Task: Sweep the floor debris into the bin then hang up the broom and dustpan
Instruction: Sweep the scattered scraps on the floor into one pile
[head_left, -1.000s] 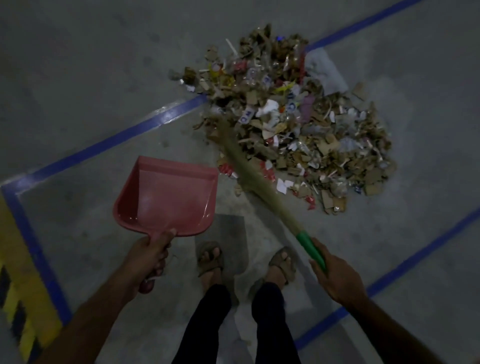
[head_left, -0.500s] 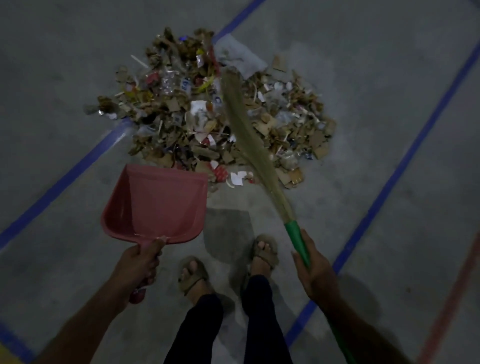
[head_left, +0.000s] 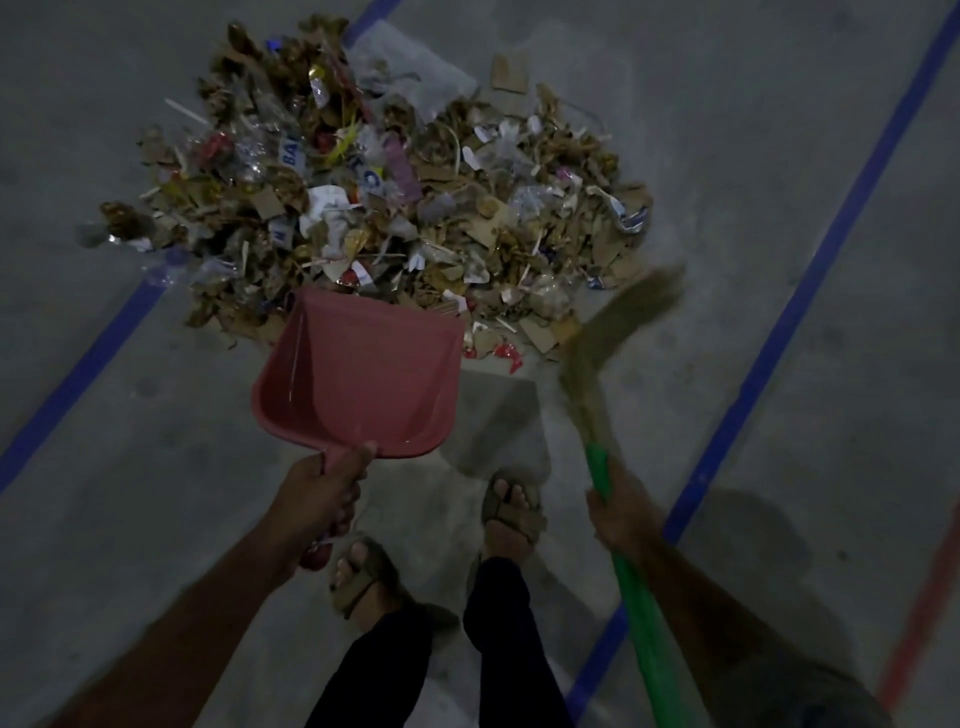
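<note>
The debris (head_left: 384, 208) lies in one broad heap of cardboard scraps, paper and wrappers on the concrete floor (head_left: 753, 156), ahead of both hands and mostly forward of the left one. A blue line (head_left: 83, 379) passes under its left edge.

The dustpan (head_left: 358, 379) is pink and empty. Its open lip is at the near edge of the heap, overlapping the nearest scraps from this view; whether it rests on the floor cannot be told. The left hand (head_left: 317, 504) is wrapped around the pan's handle, thumb on top at the handle's root.

The broom (head_left: 608, 353) stands to the right of the pan. Its straw head is blurred and sits just beside the heap's near right corner. The right hand (head_left: 621, 512) is fisted around the green handle just below the straw, and the handle runs back past the forearm.

Between the hands, two sandalled feet (head_left: 509, 512) stand on the floor, the right one forward. A second blue line (head_left: 810, 280) runs outside the right hand, with a red line (head_left: 930, 603) beyond it.
</note>
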